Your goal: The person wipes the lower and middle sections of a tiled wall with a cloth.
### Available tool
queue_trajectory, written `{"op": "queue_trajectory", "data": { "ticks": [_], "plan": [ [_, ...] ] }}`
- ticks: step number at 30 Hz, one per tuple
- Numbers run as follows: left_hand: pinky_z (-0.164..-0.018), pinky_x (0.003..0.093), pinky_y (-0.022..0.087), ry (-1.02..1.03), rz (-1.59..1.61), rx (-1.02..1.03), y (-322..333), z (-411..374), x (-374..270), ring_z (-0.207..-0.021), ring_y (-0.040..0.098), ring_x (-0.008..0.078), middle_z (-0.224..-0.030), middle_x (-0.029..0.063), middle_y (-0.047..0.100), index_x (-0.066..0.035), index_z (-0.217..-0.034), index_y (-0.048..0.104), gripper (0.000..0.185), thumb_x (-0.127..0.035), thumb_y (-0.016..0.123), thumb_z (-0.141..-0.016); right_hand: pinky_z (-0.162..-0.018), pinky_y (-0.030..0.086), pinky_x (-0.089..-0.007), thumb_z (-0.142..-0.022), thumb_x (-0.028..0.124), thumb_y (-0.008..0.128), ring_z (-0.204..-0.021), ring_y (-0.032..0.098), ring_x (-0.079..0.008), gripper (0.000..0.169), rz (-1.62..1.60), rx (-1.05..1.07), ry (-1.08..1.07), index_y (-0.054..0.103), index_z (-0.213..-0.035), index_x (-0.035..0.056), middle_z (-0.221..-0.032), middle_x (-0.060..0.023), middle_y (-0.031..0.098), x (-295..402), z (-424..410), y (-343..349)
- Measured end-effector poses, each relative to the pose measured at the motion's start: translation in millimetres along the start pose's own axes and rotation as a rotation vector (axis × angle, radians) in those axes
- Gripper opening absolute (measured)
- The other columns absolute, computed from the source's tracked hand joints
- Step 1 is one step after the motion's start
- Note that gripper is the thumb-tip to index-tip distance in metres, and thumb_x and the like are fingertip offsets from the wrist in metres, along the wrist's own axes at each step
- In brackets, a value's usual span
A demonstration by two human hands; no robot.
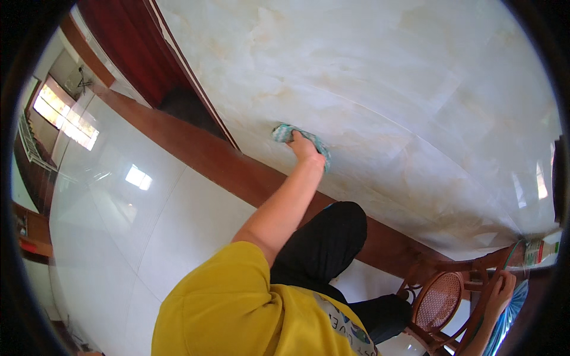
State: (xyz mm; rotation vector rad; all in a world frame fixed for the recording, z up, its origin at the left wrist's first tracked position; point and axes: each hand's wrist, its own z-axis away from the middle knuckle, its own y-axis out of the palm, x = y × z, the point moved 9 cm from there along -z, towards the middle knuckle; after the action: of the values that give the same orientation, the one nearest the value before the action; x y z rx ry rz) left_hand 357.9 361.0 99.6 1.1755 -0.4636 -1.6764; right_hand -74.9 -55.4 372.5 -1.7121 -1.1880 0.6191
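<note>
My left hand presses a bunched teal-and-white patterned cloth against a glossy marble-look wall. Part of the cloth hangs past my wrist. At the far right, my right hand has its fingers curled over the wooden rail of a reddish-brown chair. A round woven cane panel is set in the chair. Close beside that hand is a shiny blue pleated item, partly hidden by my forearm. A thin green cord runs along the rail.
My bent knee in black trousers is near the wall's foot. A brown border strip edges the white tiled floor. A dark red curtain hangs at upper left. A labelled container stands behind the chair.
</note>
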Motion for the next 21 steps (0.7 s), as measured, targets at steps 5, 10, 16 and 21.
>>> {"op": "queue_trajectory", "data": {
  "ticks": [5,10,16,21],
  "plan": [
    [-0.092,0.0305,0.029,0.691,-0.655,0.002,14,69,16,-0.105,0.042,0.0221,-0.117,0.0156,0.041,0.004,-0.121,0.028,0.039,-0.01,0.04,-0.087,-0.067,0.04,-0.0329,-0.077,-0.001,0.044,-0.076,0.049,-0.0265,0.012,-0.027,-0.033,-0.028,0.052,-0.087,-0.0007,-0.082,-0.0128,0.048,5,0,-2],
    [-0.089,0.0314,0.032,0.452,-0.416,0.055,4,20,-32,-0.099,0.044,0.0222,-0.108,0.0126,0.046,0.002,-0.113,0.035,0.031,-0.016,0.039,-0.088,-0.066,0.04,-0.032,-0.076,-0.002,0.045,-0.074,0.049,-0.0256,0.01,-0.018,-0.054,-0.062,0.051,-0.084,-0.0011,-0.079,-0.0123,0.047,17,-3,-9],
    [-0.093,0.0321,0.028,0.574,-0.618,0.316,25,96,22,-0.105,0.041,0.0222,-0.113,0.0142,0.043,0.002,-0.118,0.031,0.037,-0.005,0.043,-0.084,-0.066,0.04,-0.0321,-0.076,-0.002,0.044,-0.072,0.049,-0.026,0.01,-0.036,-0.059,-0.034,0.051,-0.083,-0.0018,-0.079,-0.0131,0.048,17,-2,-7],
    [-0.09,0.0302,0.033,0.189,-0.758,0.838,36,148,83,-0.102,0.046,0.0192,-0.108,0.0124,0.05,-0.001,-0.119,0.038,0.041,-0.003,0.047,-0.079,-0.066,0.04,-0.0328,-0.076,-0.003,0.044,-0.073,0.05,-0.027,0.01,-0.055,-0.089,-0.041,0.051,-0.083,-0.0017,-0.079,-0.013,0.049,18,4,-10]
  ]
}}
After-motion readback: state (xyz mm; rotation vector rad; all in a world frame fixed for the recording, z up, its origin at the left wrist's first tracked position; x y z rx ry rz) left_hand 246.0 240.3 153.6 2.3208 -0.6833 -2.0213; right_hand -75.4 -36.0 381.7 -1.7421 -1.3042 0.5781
